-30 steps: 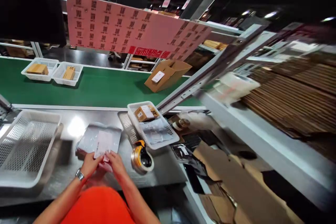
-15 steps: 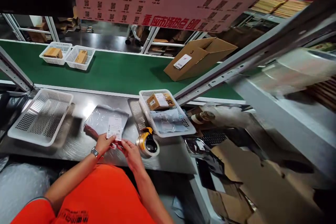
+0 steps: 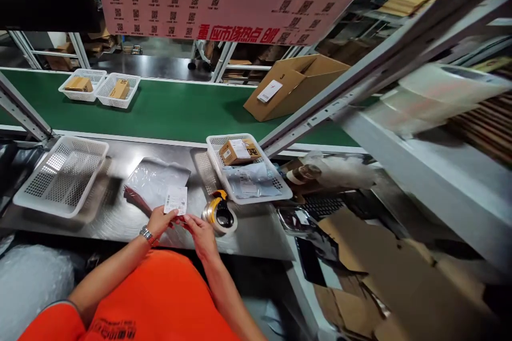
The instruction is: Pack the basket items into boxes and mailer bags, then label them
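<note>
A white printed label is pinched at its lower edge by my left hand, which has a watch at the wrist. My right hand has its fingers closed on the label's lower right corner, close beside the left fingertips. Behind the label, a clear plastic bag with a dark red part at its left lies on the metal table. Just right of my right hand stands a yellow and black tape dispenser.
A white basket holding a small box and a grey bag is at the right, another basket at the left. Beyond runs a green conveyor with two small baskets and a carton. Flattened cardboard lies at the right.
The label has shifted slightly relative to the plastic bag, and more of it stands clear of the bag's lower edge. The whole view has turned a little; both hands keep their grip.
</note>
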The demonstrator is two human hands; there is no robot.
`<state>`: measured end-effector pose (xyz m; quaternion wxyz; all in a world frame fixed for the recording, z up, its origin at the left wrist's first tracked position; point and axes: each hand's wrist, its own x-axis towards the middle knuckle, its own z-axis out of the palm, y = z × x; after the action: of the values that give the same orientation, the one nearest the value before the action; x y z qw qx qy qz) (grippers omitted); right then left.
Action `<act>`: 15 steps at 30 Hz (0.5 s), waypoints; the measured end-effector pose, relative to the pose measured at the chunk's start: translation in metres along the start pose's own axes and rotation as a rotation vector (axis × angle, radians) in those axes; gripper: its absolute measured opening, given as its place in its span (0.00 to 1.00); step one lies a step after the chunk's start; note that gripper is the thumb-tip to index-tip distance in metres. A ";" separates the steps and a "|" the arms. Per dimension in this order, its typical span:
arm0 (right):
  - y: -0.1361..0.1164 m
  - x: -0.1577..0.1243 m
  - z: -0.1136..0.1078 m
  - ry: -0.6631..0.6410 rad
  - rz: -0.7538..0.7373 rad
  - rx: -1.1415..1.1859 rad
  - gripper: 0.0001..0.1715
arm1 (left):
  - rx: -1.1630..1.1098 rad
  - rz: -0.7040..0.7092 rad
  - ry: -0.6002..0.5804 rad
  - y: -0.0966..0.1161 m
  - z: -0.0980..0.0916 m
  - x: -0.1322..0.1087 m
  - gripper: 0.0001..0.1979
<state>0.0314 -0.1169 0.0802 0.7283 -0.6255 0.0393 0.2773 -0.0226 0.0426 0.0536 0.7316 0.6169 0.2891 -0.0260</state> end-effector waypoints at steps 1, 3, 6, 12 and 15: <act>0.000 0.000 -0.001 0.017 -0.010 -0.032 0.44 | 0.063 0.041 0.058 -0.003 -0.001 -0.001 0.31; 0.000 0.000 -0.002 0.044 -0.037 -0.114 0.44 | 0.198 0.200 0.166 -0.007 -0.003 -0.005 0.33; -0.001 -0.001 -0.002 0.013 -0.090 -0.248 0.42 | 0.331 0.489 0.072 -0.007 -0.010 -0.015 0.24; 0.000 0.000 0.005 -0.190 -0.113 -0.333 0.34 | 0.349 0.482 -0.074 0.000 -0.022 -0.028 0.19; 0.010 0.004 0.008 -0.251 0.010 -0.198 0.33 | 0.136 0.215 0.016 -0.001 -0.030 -0.022 0.18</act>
<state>0.0282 -0.1069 0.0718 0.6608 -0.6544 -0.0766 0.3595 -0.0531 0.0624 0.0606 0.6842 0.6928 0.2246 0.0377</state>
